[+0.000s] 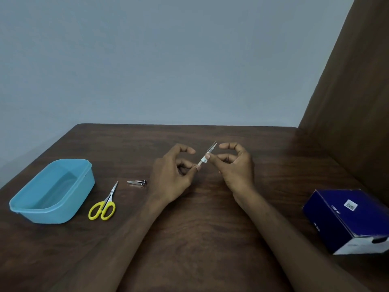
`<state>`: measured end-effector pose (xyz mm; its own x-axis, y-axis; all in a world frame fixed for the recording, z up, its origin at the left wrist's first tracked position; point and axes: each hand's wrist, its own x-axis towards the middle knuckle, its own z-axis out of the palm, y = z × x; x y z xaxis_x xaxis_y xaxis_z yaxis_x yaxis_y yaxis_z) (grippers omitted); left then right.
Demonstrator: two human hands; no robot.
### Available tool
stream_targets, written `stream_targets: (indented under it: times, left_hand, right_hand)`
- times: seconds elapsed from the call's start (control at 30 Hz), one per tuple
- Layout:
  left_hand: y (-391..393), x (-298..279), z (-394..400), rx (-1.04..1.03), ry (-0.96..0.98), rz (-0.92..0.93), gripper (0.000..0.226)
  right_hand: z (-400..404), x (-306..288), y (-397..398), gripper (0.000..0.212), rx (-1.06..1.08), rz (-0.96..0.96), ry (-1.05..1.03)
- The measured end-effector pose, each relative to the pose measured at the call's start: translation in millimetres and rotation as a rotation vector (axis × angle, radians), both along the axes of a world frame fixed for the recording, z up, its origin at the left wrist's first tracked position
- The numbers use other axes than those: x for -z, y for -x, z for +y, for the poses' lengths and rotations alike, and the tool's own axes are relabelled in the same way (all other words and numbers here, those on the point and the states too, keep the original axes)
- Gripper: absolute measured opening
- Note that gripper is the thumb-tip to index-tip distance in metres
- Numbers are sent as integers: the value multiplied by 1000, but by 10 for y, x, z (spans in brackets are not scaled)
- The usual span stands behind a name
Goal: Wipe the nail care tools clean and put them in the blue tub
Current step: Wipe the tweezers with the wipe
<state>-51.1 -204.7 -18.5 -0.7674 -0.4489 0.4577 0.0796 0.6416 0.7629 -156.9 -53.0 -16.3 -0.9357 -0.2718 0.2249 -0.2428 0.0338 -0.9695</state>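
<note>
Steel tweezers pinched by both hands — left hand, right hand — blue tub at 9 o'clock on tabletop.

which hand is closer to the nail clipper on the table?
Left. The left hand is just right of the nail clipper, with a small gap of table between them. The right hand is farther right, beyond the left hand, pinching the small tool both hands hold.

wall: plain grey-blue | table: dark wood | right: brown panel
</note>
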Motion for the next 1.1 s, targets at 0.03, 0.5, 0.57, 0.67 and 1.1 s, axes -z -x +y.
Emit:
stream_targets:
  times: [0.03,0.5,0.57,0.67,1.1]
  left_hand:
    - [-1,1,-4,-4,-3,-2,35]
    - [56,35,-55,4,16,-87,4]
    - [76,58,-74,-6,25,-99,1]
    - [97,90,-101,-27,31,-149,2]
    - [132,139,-140,-29,38,-171,5]
  right_hand:
    - [-7,3,-4,44,-28,0,-16]
    - [-49,80,60,47,-44,75,-32]
    - [-40,76,75,45,-7,83,-6]
    - [-20,53,114,44,97,64,100]
    - [0,9,104,45,70,-11,138]
